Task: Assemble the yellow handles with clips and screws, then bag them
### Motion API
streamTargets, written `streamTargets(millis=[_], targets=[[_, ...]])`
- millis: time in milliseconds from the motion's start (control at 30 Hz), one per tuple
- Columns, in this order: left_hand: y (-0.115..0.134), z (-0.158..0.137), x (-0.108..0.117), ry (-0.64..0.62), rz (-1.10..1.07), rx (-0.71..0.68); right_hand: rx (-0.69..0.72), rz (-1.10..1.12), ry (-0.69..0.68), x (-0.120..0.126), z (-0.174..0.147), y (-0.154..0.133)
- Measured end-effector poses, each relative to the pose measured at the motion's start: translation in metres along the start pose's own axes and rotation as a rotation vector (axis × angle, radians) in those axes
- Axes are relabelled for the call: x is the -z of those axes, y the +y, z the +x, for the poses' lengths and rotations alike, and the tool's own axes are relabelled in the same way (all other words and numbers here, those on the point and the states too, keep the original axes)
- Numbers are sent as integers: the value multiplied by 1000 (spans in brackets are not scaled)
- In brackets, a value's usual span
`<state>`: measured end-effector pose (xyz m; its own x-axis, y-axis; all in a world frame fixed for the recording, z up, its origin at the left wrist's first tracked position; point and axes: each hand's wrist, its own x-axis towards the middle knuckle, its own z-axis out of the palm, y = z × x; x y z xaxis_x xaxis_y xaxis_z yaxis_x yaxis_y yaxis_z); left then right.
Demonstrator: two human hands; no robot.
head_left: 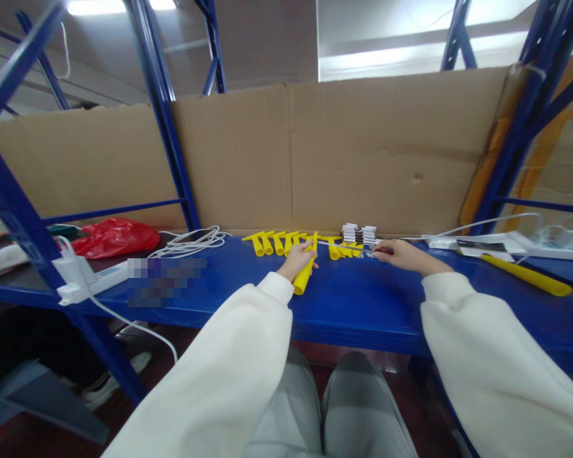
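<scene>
My left hand (298, 259) is closed around a yellow plastic handle (304, 278), a tapered tube whose wide round end points toward me. In my right hand (397, 254) is a screwdriver (384, 250) with a dark red grip. Its long thin shaft points left toward the top of the held handle; I cannot tell if the tip touches it. Behind my left hand, several T-shaped yellow handles (277, 244) lie in a row. Between my hands are another yellow handle (333, 252) and smaller yellow pieces (347, 250), with tiny shiny bits (367, 254) near the screwdriver.
Stacked white-edged blocks (359, 233) stand behind the small pieces on the blue table (353, 299). Cardboard (363, 152) walls the back. A long yellow tube (530, 276) lies right; white cable (195, 242), a power strip (95, 280) and a red bag (119, 237) are left.
</scene>
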<state>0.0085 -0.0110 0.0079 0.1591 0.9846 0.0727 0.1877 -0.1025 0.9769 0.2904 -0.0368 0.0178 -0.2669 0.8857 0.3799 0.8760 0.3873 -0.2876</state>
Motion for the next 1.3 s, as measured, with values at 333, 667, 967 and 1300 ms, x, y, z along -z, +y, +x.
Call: streamTargets(millis=[333, 667, 967, 1300], targets=[[-2, 3, 2, -9, 9, 6, -47, -191, 129, -3, -2, 2], [-5, 7, 3, 8, -11, 6, 18, -74, 44, -10, 2, 7], [-7, 10, 3, -4, 56, -1, 6, -214, 141, -2, -5, -3], [-13, 13, 2, -24, 64, -37, -79, -331, 51, 3, -9, -11]])
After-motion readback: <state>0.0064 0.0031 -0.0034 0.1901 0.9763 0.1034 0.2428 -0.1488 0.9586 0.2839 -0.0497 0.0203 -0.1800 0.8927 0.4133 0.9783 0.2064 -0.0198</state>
